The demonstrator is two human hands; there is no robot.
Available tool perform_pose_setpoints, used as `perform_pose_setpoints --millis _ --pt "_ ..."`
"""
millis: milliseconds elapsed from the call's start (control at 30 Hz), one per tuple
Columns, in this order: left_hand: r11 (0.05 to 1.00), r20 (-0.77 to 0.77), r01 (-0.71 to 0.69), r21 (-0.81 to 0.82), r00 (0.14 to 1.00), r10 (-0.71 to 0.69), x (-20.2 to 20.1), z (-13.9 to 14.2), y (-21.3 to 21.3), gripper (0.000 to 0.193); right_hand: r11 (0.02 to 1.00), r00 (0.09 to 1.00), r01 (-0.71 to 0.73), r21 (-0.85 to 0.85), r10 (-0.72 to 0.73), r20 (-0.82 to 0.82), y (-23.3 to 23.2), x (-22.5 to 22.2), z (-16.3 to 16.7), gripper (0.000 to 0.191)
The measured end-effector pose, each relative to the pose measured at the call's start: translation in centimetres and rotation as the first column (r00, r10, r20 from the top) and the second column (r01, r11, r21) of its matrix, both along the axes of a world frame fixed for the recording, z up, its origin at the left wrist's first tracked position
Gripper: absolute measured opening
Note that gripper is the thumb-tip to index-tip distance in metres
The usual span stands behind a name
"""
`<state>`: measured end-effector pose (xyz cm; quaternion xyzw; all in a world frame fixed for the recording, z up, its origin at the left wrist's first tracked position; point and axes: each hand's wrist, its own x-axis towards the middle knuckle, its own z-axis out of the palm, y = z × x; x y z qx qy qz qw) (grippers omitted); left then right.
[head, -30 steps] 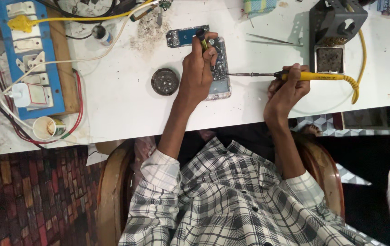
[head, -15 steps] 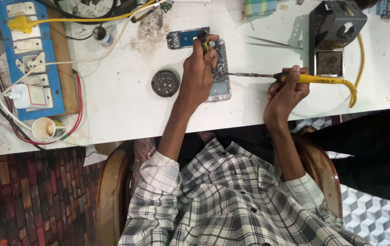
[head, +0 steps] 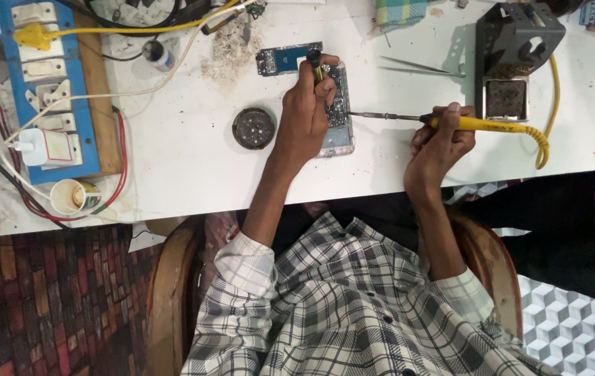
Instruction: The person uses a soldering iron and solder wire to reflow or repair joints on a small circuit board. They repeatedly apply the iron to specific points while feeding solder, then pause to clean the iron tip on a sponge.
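- The left hand rests on an opened phone lying flat on the white desk, its grip closed around a small dark-tipped tool held upright over the phone's upper part
- The right hand has its grip closed on the yellow handle of a soldering iron, whose metal tip reaches leftward to the phone's right edge; whether the tip touches the board is too fine to tell
- The phone sits near the middle of the desk, back cover off, inner parts exposed, and a separate small blue circuit board lies just beyond it
- A round dark tin stands on the desk left of the left hand, apart from it
- Tweezers lie unused beyond the iron, beside a dark metal iron stand from which the yellow coiled cord runs
- A blue switchboard with plugs and a paper cup sit at the far left
- As a judgement: the work looks to be mid-way, with opening done and soldering in hand; the phone is not yet closed up, and the loose board is still apart from it
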<state>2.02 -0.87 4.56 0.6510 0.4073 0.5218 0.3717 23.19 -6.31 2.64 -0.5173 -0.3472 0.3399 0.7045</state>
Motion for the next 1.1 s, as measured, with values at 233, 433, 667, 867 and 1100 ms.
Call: perform_pose_setpoints --millis 233,433,667,867,1100 --pt "1.000 -0.024 0.000 -0.016 1.000 0.000 0.05 -0.13 -0.18 0.029 1.000 1.000 -0.009 0.015 0.009 0.026 -0.14 -0.07 0.16 0.033" --pt "1.000 -0.001 0.014 -0.009 1.000 -0.014 0.11 0.01 -0.12 0.027 1.000 1.000 -0.014 0.007 0.014 0.009 0.01 -0.15 0.37 0.033" --pt "0.999 0.010 0.018 -0.034 1.000 -0.017 0.24 0.14 -0.25 0.027 0.999 1.000 -0.010 0.035 0.009 0.019 -0.11 0.12 0.05 0.034" --pt "0.999 0.033 0.032 -0.015 0.999 -0.031 0.16 0.02 -0.36 0.027 0.999 1.000 0.002 0.042 -0.001 -0.028 -0.16 0.38 -0.08 0.033" --pt "0.999 0.003 0.030 -0.035 1.000 -0.029 0.38 -0.19 -0.12 0.028 0.997 0.997 -0.042 0.061 0.039 0.061 -0.13 0.31 0.05 0.035"
